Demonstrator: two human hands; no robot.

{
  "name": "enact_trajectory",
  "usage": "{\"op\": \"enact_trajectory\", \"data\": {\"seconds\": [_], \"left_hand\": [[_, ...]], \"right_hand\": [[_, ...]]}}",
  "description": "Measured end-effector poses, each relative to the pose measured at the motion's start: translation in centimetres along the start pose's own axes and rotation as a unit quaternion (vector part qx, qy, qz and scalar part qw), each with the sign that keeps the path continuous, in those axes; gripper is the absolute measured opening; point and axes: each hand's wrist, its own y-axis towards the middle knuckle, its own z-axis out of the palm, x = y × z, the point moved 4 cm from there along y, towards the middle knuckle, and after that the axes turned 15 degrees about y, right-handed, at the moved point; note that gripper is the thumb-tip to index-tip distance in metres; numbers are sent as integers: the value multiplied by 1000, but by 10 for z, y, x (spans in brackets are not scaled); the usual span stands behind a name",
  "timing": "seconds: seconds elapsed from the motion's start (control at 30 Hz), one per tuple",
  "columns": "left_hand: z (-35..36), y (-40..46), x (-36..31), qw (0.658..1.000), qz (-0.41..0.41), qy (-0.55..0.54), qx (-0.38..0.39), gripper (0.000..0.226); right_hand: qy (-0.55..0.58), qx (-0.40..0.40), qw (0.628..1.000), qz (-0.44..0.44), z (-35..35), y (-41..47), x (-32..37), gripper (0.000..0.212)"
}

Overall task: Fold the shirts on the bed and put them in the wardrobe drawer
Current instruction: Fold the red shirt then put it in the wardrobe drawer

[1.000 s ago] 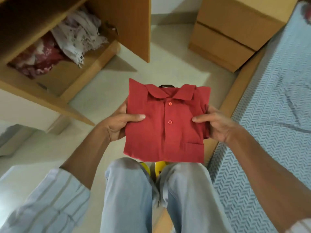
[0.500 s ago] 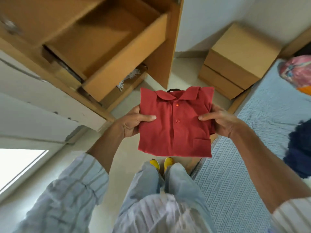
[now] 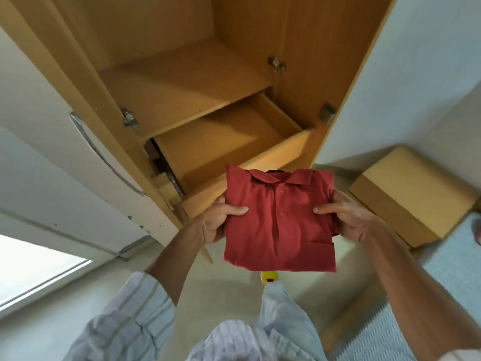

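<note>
A folded red polo shirt (image 3: 278, 222) is held flat between both hands, collar away from me. My left hand (image 3: 218, 220) grips its left edge, thumb on top. My right hand (image 3: 348, 217) grips the right edge the same way. Just beyond the shirt's collar, the wooden wardrobe drawer (image 3: 276, 155) stands pulled out, with nothing seen inside. The shirt's far edge overlaps the drawer's front panel in view.
The wardrobe (image 3: 182, 74) has a bare shelf above the drawer and an open white door (image 3: 65, 152) with a metal handle to the left. A wooden bedside cabinet (image 3: 413, 194) stands at right, the blue patterned bed (image 3: 429, 295) lower right. My legs and yellow shoe are below.
I have stood up and turned toward the wardrobe. The shirt has come up from over my knees to the front of the open drawer, both hands holding it as before.
</note>
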Motion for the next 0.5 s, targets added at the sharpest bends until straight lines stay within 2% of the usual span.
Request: {"op": "enact_trajectory", "data": {"seconds": [0.07, 0.13, 0.2, 0.27, 0.4, 0.5], "left_hand": [[-13, 18, -10, 999, -5, -18, -36, 63], [-25, 33, -20, 997, -11, -24, -75, 50], [-38, 54, -33, 992, -15, -37, -121, 53], [-52, 74, -49, 982, -12, -47, -182, 57], [-77, 99, -73, 953, -17, -59, -296, 48], [-92, 110, -84, 937, -41, -81, -336, 36]], "right_hand": [[-14, 15, 1000, 10, 5, 37, 17, 73], [-32, 36, 999, 21, 11, 72, 32, 71], [-37, 52, 997, 33, 18, 115, 51, 63], [-39, 54, 997, 45, 28, 159, 74, 58], [-78, 92, 988, 96, 54, 235, 104, 51], [-94, 105, 980, 137, 76, 281, 111, 54]]}}
